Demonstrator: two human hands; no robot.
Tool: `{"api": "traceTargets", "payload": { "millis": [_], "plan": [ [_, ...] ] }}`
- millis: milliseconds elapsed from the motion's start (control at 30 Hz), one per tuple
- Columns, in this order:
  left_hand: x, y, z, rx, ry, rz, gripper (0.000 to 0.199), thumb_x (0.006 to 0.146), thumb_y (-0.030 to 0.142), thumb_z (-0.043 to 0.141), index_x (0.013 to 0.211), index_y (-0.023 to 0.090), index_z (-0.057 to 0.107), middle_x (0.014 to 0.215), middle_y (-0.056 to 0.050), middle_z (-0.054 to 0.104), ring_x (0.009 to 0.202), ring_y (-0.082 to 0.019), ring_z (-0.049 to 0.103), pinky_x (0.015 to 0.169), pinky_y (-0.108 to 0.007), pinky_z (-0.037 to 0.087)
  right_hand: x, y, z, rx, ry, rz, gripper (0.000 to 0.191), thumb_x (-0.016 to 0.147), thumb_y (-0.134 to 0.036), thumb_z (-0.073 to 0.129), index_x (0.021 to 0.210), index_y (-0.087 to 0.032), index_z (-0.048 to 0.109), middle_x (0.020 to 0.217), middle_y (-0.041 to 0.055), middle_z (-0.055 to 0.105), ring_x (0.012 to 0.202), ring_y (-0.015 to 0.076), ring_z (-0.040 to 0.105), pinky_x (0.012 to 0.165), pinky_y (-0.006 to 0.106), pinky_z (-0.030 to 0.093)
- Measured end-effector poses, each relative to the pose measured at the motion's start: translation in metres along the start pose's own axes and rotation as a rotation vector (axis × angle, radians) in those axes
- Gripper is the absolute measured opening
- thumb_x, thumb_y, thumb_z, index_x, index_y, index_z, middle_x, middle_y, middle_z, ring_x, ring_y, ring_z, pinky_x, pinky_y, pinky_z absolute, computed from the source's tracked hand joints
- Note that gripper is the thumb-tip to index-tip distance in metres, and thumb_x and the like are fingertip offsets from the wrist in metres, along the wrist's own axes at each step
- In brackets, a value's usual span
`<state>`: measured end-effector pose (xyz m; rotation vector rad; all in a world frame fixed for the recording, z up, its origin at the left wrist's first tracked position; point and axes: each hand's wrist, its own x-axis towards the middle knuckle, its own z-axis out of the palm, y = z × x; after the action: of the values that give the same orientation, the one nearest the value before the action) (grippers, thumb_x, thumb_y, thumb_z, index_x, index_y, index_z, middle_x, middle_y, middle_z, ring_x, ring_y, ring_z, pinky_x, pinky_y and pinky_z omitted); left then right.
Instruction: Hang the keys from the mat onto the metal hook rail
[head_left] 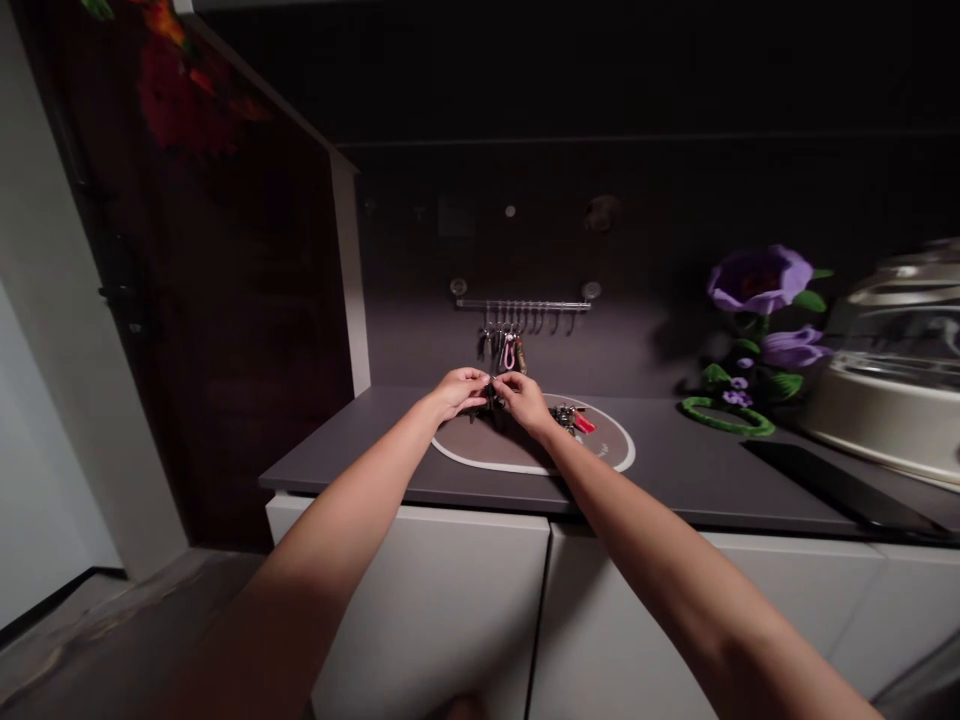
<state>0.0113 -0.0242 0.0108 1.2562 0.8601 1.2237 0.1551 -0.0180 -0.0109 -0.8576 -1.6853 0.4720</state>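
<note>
Turned inward until they nearly meet, the left hand (459, 392) and the right hand (524, 400) pinch a small dark bunch of keys (491, 397) between them, over an oval mat (480, 450), with both forearms (375, 465) stretched forward from seven and five o'clock. From the hands, a key pile (568, 417) lies on the mat at four o'clock, and hanging keys (506, 345) dangle from a rail (525, 304) at twelve.
</note>
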Motion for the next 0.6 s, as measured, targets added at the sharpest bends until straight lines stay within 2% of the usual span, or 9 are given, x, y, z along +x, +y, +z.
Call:
{"api": "traceTargets", "payload": {
  "millis": [167, 333, 433, 600],
  "plan": [
    [0.012, 0.014, 0.018, 0.015, 0.025, 0.014, 0.007, 0.074, 0.017, 0.061, 0.071, 0.013, 0.056, 0.063, 0.001, 0.056, 0.059, -0.006, 0.054, 0.076, -0.031, 0.048, 0.015, 0.002, -0.011, 0.039, 0.095, 0.033, 0.021, 0.071, -0.036, 0.054, 0.074, -0.016, 0.059, 0.073, 0.0016, 0.061, 0.068, 0.0119, 0.054, 0.068, 0.025, 0.043],
    [0.023, 0.009, 0.032, 0.144, 0.093, 0.125, 0.014, 0.08, 0.026, 0.054, 0.073, 0.013, 0.054, 0.067, -0.002, 0.059, 0.057, -0.007, 0.055, 0.063, -0.023, 0.046, 0.038, 0.002, -0.028, 0.071, 0.18, 0.107, 0.022, 0.069, -0.038, 0.056, 0.072, -0.015, 0.056, 0.064, -0.0005, 0.057, 0.058, 0.0098, 0.051, 0.059, 0.024, 0.045],
    [0.029, -0.003, 0.028, 0.35, 0.128, 0.231, 0.015, 0.081, 0.025, 0.049, 0.074, 0.013, 0.054, 0.067, -0.003, 0.06, 0.055, -0.007, 0.054, 0.057, -0.02, 0.043, 0.053, 0.001, -0.039, 0.123, 0.222, 0.152, 0.016, 0.07, -0.032, 0.056, 0.072, -0.016, 0.054, 0.063, -0.002, 0.054, 0.055, 0.0081, 0.049, 0.056, 0.023, 0.046],
    [0.037, -0.022, 0.007, 0.919, 0.096, 0.532, 0.018, 0.078, 0.028, 0.05, 0.07, 0.014, 0.06, 0.063, -0.001, 0.06, 0.057, -0.01, 0.051, 0.058, -0.021, 0.038, 0.078, 0.0, -0.048, 0.208, 0.283, 0.22, 0.006, 0.072, -0.021, 0.053, 0.073, -0.015, 0.053, 0.066, -0.0023, 0.052, 0.056, 0.0066, 0.051, 0.053, 0.02, 0.048]
  ]
}}
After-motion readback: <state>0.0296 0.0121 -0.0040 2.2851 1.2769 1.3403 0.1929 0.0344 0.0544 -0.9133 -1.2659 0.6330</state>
